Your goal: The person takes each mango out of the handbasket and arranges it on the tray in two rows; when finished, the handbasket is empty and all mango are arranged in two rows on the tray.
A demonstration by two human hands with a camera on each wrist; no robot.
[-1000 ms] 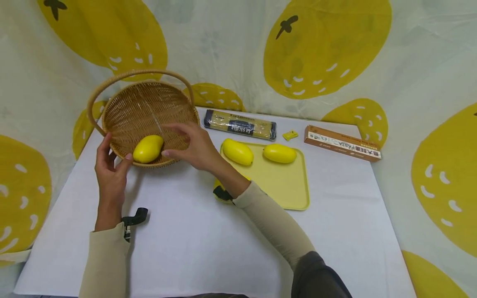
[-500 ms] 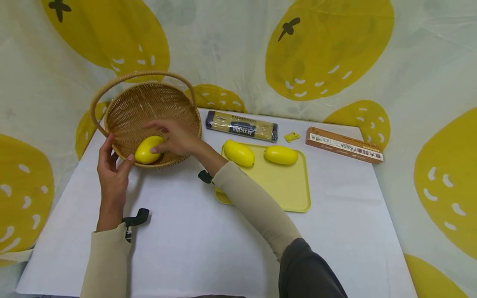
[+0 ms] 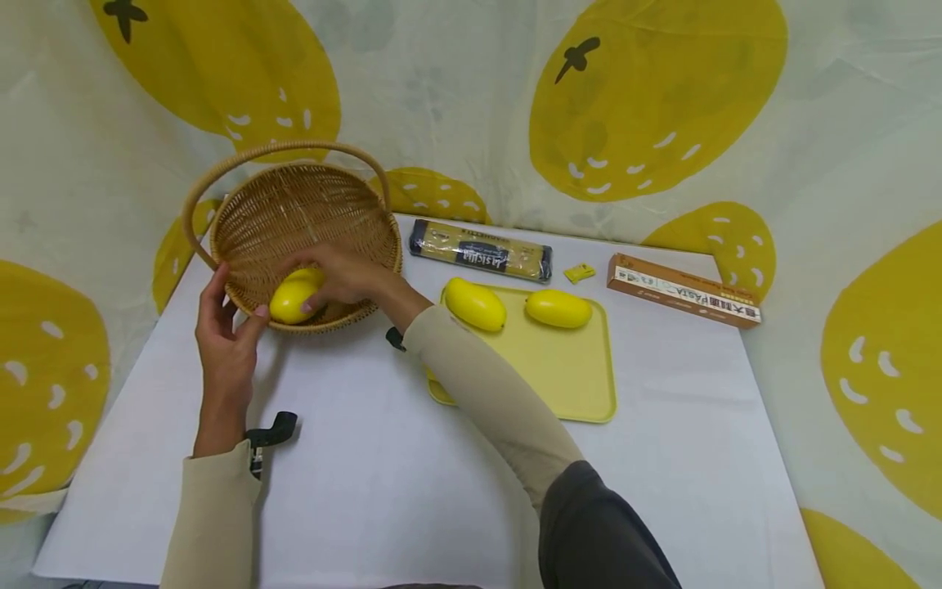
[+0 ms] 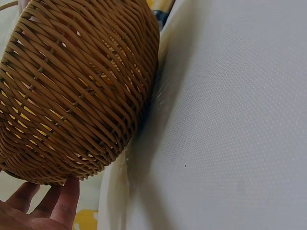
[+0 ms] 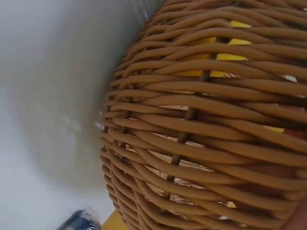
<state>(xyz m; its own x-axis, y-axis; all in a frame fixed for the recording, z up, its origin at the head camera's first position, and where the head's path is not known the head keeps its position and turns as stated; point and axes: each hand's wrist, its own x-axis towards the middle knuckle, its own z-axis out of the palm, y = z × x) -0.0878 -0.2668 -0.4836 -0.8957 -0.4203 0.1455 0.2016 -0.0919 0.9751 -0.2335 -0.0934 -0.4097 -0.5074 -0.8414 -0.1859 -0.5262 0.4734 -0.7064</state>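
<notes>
A brown wicker basket with a tall handle stands tilted at the back left of the table, its opening towards me. My left hand grips its near left rim, and in the left wrist view the fingers press the woven wall from below. Inside the basket, at the near rim, lies a yellow mango. My right hand reaches in over the rim and holds this mango, thumb on its near right side and fingers over its far side. Through the weave in the right wrist view only scraps of yellow show.
A pale yellow tray holds one mango and another mango; my right forearm covers its left edge. Behind it lie a spaghetti pack, a small yellow packet and a brown pasta box.
My right hand has moved left and down from beside the mango in the basket and its fingers have closed round it. The left hand keeps its hold on the rim.
</notes>
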